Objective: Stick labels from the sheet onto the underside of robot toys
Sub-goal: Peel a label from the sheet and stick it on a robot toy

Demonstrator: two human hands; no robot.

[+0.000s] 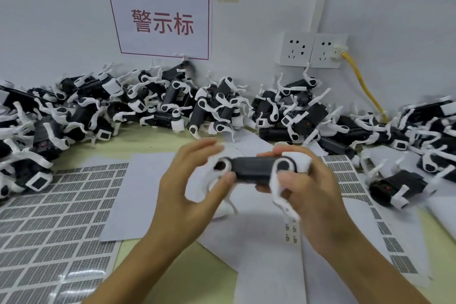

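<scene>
I hold one black-and-white robot dog toy [254, 169] sideways above the table's middle, its white legs hanging down. My right hand [311, 195] grips its right end, fingers curled round the white head part. My left hand [187, 180] holds the left end, thumb on the black body and fingers arched over the white hip. A label sheet [54, 215] with rows of grey labels lies at the lower left. Another sheet [350, 187], mostly peeled, lies under and to the right of my right hand. No label shows on my fingers.
A long heap of the same robot toys [153, 103] runs along the wall from left to right, with more at the right [394, 185]. Blank white backing sheets [138, 195] cover the yellow-green table [148, 145]. A yellow cable [362, 86] hangs from wall sockets [313, 49]. A sign [162, 20] is on the wall.
</scene>
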